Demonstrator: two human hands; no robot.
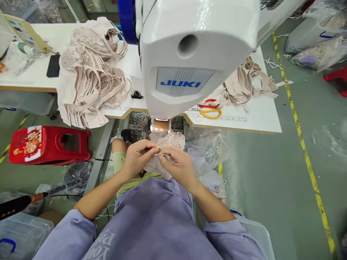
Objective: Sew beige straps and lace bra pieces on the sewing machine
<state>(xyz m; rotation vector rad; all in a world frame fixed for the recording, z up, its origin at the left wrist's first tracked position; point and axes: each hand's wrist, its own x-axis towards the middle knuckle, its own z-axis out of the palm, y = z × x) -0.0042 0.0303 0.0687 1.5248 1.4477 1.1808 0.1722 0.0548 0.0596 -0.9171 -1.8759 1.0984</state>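
Note:
My left hand point(139, 157) and my right hand point(177, 166) meet in front of my chest, both pinching a small pale lace fabric piece point(162, 159). The fingers of both hands are curled closed on its edge. More of the lace point(173, 139) bunches up just under the head of the white JUKI sewing machine point(189, 54), which hangs over the hands and hides the needle area. My lap and purple shirt lie below the hands.
A heap of beige lace garments point(89, 79) drapes over the table's left part, another pile point(244, 83) lies right. Red and yellow scissors point(210, 110) rest near the table edge point(244, 126). A phone point(53, 65), a red stool point(48, 144), plastic bins point(21, 234) and bags surround me.

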